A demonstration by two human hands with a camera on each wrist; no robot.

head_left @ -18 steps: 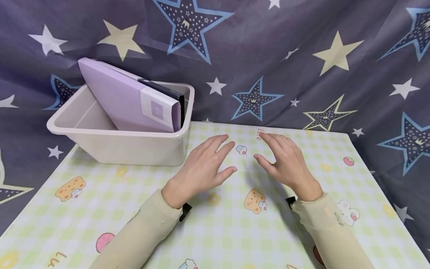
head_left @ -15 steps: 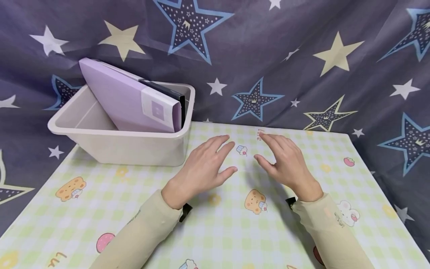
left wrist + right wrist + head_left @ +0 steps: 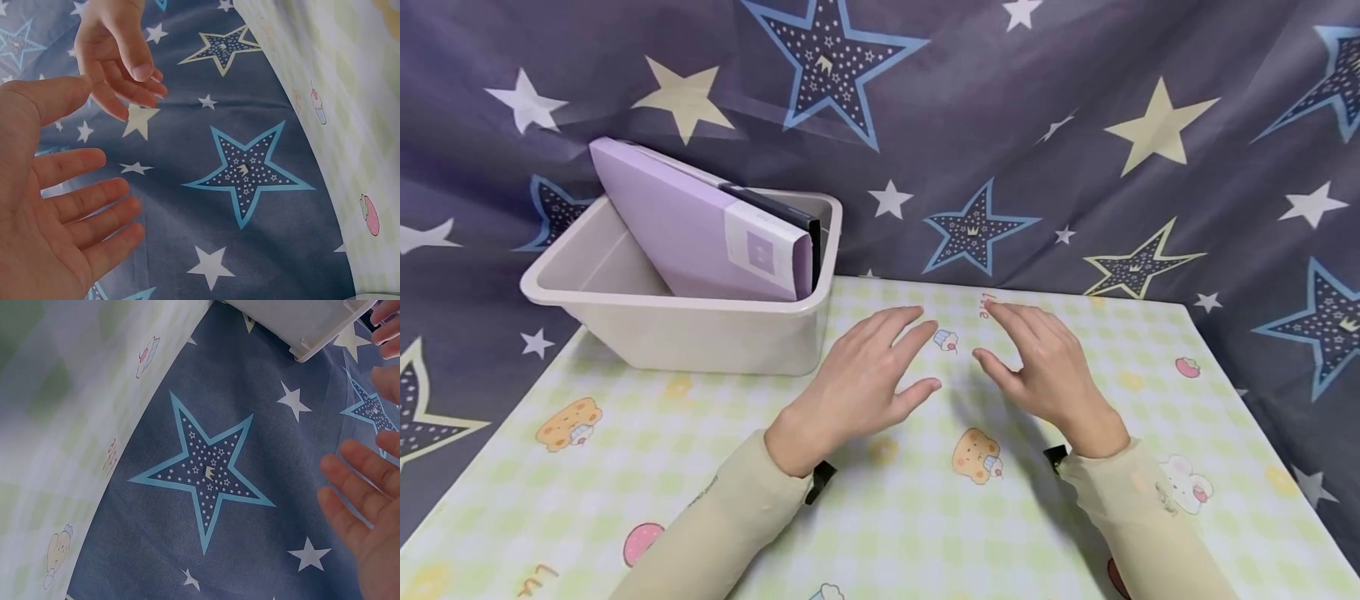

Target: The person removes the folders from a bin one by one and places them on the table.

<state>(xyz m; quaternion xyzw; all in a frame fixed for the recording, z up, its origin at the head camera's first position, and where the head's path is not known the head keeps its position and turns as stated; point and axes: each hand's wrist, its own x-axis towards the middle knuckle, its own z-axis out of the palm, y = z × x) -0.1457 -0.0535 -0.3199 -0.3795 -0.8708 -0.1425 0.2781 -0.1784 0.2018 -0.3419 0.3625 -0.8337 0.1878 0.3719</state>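
Note:
Over the middle of the table my left hand (image 3: 861,379) hovers with its fingers spread and nothing in them. My right hand (image 3: 1048,367) faces it from the other side, fingers loosely extended, also holding nothing. A gap separates the two hands. Nearest to the left hand is a light grey plastic bin (image 3: 715,337) at the back left. Leaning inside it are a purple file folder (image 3: 685,225) with a white label and, behind that, a black folder (image 3: 771,202) that is mostly hidden. The left wrist view catches both the left palm (image 3: 44,231) and the right hand (image 3: 115,56).
A green-and-white checked cloth (image 3: 880,533) with printed cartoon figures covers the table. Behind it hangs a dark curtain (image 3: 970,108) patterned with stars, close to the table's back edge. In the right wrist view the bin's rim (image 3: 331,334) shows at the top.
The head view has shifted slightly, so everything appears a little further right and lower. Both hands keep their pose, and the bin and folders stay as they were.

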